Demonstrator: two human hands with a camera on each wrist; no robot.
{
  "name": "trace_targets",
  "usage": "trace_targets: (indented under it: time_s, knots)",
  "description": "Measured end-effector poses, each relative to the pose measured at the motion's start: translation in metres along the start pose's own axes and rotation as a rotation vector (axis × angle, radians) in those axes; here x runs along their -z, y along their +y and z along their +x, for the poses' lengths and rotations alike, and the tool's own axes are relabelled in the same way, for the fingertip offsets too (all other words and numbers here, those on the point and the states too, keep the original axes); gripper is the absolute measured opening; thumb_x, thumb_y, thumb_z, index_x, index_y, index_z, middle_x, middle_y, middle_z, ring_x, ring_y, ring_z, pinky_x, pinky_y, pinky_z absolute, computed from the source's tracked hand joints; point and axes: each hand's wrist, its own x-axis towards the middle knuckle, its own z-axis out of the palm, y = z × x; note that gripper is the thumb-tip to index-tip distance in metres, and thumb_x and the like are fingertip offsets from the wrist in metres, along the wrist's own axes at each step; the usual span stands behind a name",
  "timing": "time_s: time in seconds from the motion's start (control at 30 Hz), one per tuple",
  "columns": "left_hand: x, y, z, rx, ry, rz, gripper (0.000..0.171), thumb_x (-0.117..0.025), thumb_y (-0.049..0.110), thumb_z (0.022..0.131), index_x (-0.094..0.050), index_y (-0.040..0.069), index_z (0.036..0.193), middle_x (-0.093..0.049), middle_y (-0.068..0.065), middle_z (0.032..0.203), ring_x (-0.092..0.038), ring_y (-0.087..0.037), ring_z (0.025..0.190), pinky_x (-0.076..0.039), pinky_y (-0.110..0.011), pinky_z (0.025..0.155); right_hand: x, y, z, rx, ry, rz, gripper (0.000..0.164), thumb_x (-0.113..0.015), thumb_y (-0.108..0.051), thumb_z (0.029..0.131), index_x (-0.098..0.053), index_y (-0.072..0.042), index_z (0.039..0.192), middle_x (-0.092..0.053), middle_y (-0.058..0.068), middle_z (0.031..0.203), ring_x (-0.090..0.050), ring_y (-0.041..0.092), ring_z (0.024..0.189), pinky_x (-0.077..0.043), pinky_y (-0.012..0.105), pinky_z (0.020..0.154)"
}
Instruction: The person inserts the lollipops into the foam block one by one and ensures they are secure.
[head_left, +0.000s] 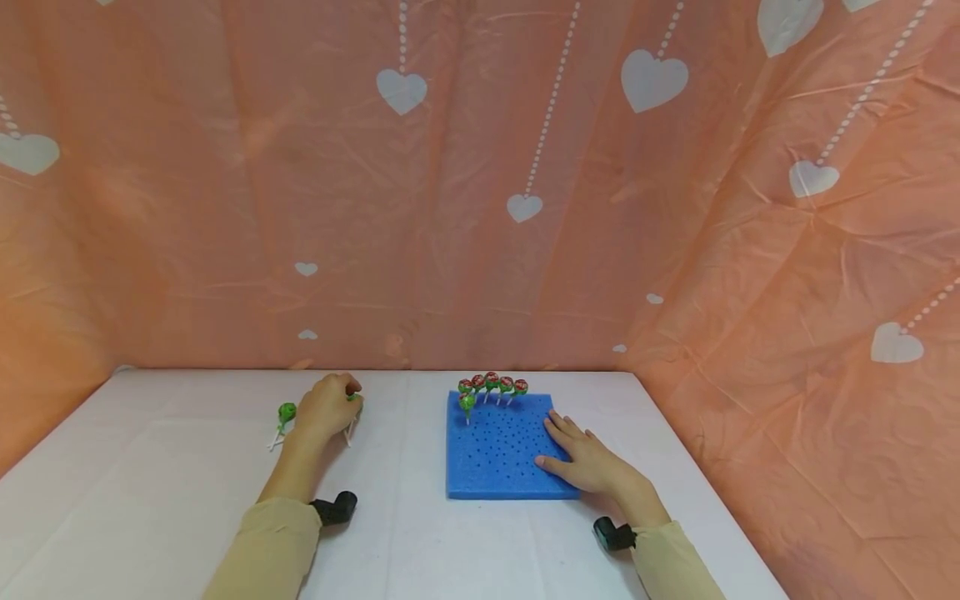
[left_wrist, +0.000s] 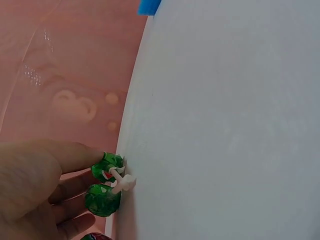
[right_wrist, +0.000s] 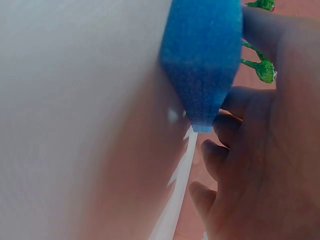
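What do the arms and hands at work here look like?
They are a person's. The left hand and right hand wear no gloves. The left sleeve and right sleeve are plain beige. Each wrist carries a small black device, the left one and right one both rounded.

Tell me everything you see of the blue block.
The blue block is a thick, roughly square slab that looks like foam, lying flat on the white table. Small dark holes dot its top. At least six lollipops stand in it by their sticks, toward the far edge. The right hand rests on its right side.
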Motion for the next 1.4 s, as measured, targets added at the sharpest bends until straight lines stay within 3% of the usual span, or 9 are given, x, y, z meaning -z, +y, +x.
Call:
trace_targets:
  time_s: [0.73,0.93,1.4]
  knots:
    - [0.002,0.002,-0.002,0.001,-0.025,-0.070,0.023,-0.064,0.005,0.097,-0.069,-0.009,0.114,-0.069,-0.024,0.107,-0.065,-0.041,0.100,-0.053,-0.059,0.088,0.001,-0.002,-0.002,-0.012,-0.001,0.002,0.082,-0.059,-0.052,0.101,-0.031,-0.005,0.162,-0.021,0.015,0.171,-0.013,0.039,0.158,-0.011,0.064,0.125]
    - [0.000,0.004,0.001,-0.014,0.019,-0.099,0.024,-0.064,0.007,0.098,-0.069,-0.008,0.116,-0.069,-0.024,0.112,-0.066,-0.037,0.099,-0.053,-0.055,0.087,0.001,-0.001,0.000,-0.012,-0.007,0.000,0.082,-0.059,-0.052,0.101,-0.032,-0.004,0.162,-0.021,0.016,0.171,-0.013,0.040,0.158,-0.011,0.064,0.125]
    - [0.000,0.029,0.006,-0.144,0.171,-0.273,0.016,-0.068,0.002,0.095,-0.071,-0.006,0.108,-0.067,-0.026,0.112,-0.065,-0.042,0.104,-0.055,-0.056,0.089,0.001,-0.001,-0.001,-0.013,-0.005,0.006,0.082,-0.060,-0.051,0.101,-0.031,-0.004,0.162,-0.021,0.016,0.171,-0.013,0.040,0.158,-0.011,0.065,0.124]
